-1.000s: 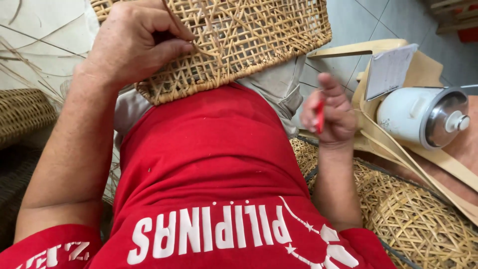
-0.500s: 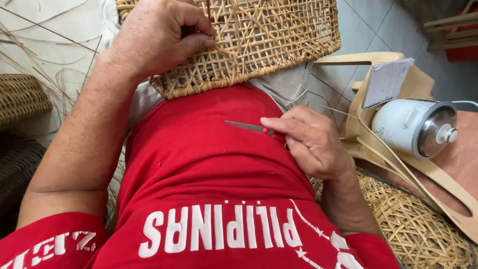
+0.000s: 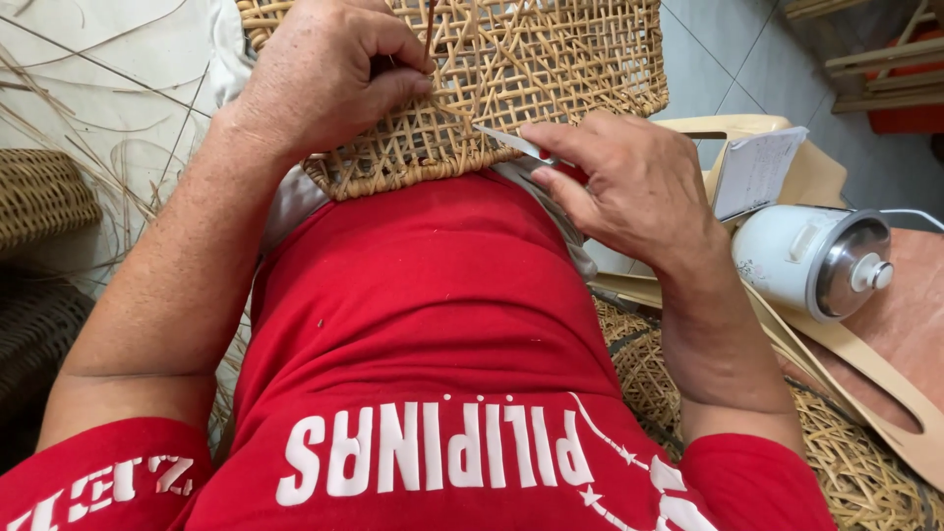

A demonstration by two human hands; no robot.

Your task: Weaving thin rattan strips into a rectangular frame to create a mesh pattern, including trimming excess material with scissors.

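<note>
Left to right: a woven basket [image 3: 39, 197] sat at the left edge on the floor, contents not visible. The left hand [image 3: 324, 84] was clenched on the near rim of the woven rattan panel [image 3: 511, 88], thumb and fingers pinching a thin strand [image 3: 430, 25] that stood up from the weave. The panel rested on the person's lap against the red shirt [image 3: 413, 324]. The right hand [image 3: 629, 187] gripped a small blade [image 3: 506, 141] with a red handle, tip touching the panel's near edge — judged a trimming or tucking step on the weave. The next move would call for a steady panel and a careful blade angle at that strand end. Further right, a white pot with a metal lid [image 3: 811, 261] lay on its side on a wooden chair [image 3: 865, 344] — inside hidden. More woven cane [image 3: 855, 462] lay at the lower right.
</note>
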